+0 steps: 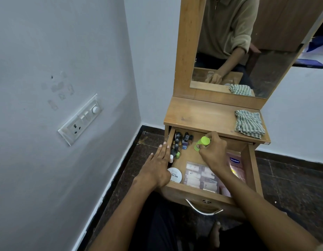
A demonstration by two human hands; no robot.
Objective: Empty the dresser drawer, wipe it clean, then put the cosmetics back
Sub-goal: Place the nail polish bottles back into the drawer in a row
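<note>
The wooden dresser drawer (191, 193) is pulled out. My right hand (214, 151) is inside it, shut on a lime-green bottle (202, 142) held just above the drawer floor. My left hand (157, 167) lies flat with fingers apart on the drawer's left wall. Several nail polish bottles (178, 142) stand along the left side. A round white nail polish remover tub (175, 174) sits at the front left. A clear pouch of sachets (200, 175) lies in the middle front. A pink Vaseline bottle (236, 163) lies at the right, partly hidden by my right arm.
A green striped cloth (249, 124) lies folded on the dresser top (202, 113) at the right. The mirror (247, 42) stands behind it. A switchboard (81, 120) is on the left wall. Dark stone floor (144, 147) surrounds the dresser.
</note>
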